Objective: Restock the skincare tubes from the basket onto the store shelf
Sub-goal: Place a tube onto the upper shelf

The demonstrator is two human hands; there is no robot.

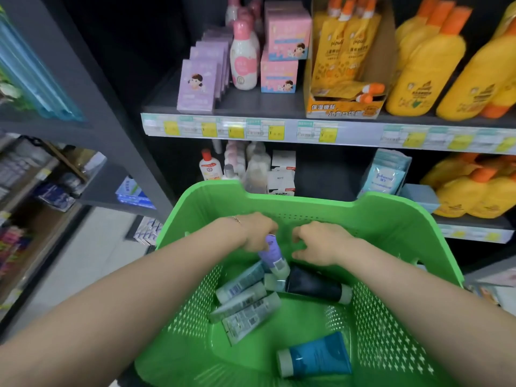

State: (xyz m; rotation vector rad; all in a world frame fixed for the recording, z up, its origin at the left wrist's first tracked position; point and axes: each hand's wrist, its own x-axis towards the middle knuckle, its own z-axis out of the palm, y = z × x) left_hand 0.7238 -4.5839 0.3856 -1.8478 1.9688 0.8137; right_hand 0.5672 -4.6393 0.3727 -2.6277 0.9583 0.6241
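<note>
A green perforated basket (391, 247) fills the lower middle of the view, in front of the store shelf (251, 103). Both my hands reach down into it. My left hand (255, 231) grips the top of a purple tube (272, 255), which hangs cap down above the others. My right hand (318, 243) hovers beside it with fingers curled and nothing in them. Below lie several tubes: pale grey-blue ones (243, 300), a black tube (315, 286) and a blue tube (315, 356) nearest me.
The upper shelf holds purple boxes (196, 88), a pink-capped bottle (244, 62), pink boxes (282, 57) and yellow bottles (430, 68). A dark bare stretch lies left of the purple boxes. Price tags (251, 129) line the shelf edge. Small bottles (210, 166) stand on the lower shelf.
</note>
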